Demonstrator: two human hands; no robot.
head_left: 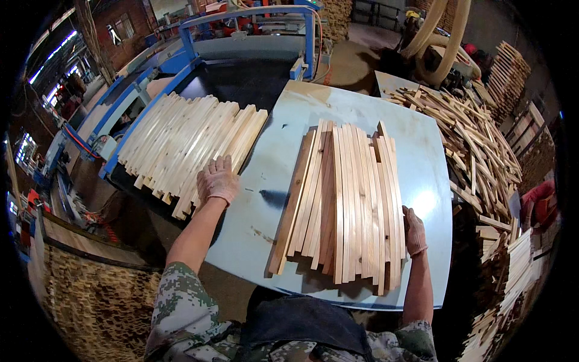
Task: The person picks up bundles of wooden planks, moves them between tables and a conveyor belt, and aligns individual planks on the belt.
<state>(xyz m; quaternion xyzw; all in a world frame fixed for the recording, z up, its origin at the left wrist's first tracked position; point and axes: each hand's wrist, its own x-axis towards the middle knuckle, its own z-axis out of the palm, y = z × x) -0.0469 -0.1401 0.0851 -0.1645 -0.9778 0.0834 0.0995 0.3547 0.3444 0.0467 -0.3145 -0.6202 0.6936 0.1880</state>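
Note:
Wearing a light work glove, my left hand (pixel 218 180) lies with its fingers stretched out on the near right end of a row of pale wooden strips (pixel 187 139). Those strips sit side by side on a black conveyor belt (pixel 241 81). My right hand (pixel 414 232), also gloved, rests against the right edge of a second batch of wooden strips (pixel 356 199); its fingers are partly hidden by the wood. This batch lies lengthwise on a pale blue-grey metal table (pixel 277 181), with uneven ends and a few strips slanting at its left side.
A blue frame (pixel 250 10) spans the belt. Right of the table lies a messy heap of wooden strips (pixel 470 145). Stacked wood (pixel 96 308) stands at the lower left, and thick beige hoses (pixel 446 54) hang at the back right.

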